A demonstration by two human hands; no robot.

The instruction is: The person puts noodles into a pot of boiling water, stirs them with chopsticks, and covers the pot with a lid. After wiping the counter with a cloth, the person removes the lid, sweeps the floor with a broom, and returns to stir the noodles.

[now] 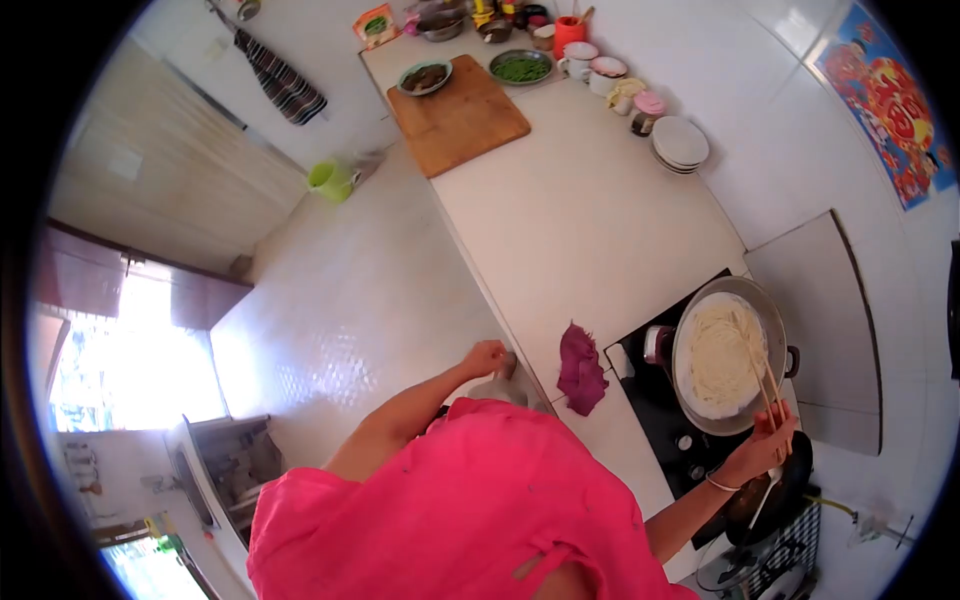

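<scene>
My right hand (758,452) is closed around a pair of wooden chopsticks (770,385). Their tips reach into pale noodles (722,350), which sit in whitish liquid inside a wide metal pot (690,405) on the black stove (648,405). Away from the counter, near my body, hangs my left hand (487,358), its fingers loosely curled with nothing visible in them. A crumpled purple cloth (581,370) lies on the counter between my left hand and the stove.
Beside my right forearm sits a dark wok (795,470) with a utensil in it. A grey panel (825,330) stands behind the pot. Farther along the counter are a wooden cutting board (460,120), a dish of chopped greens (521,68), mugs and stacked plates (680,142).
</scene>
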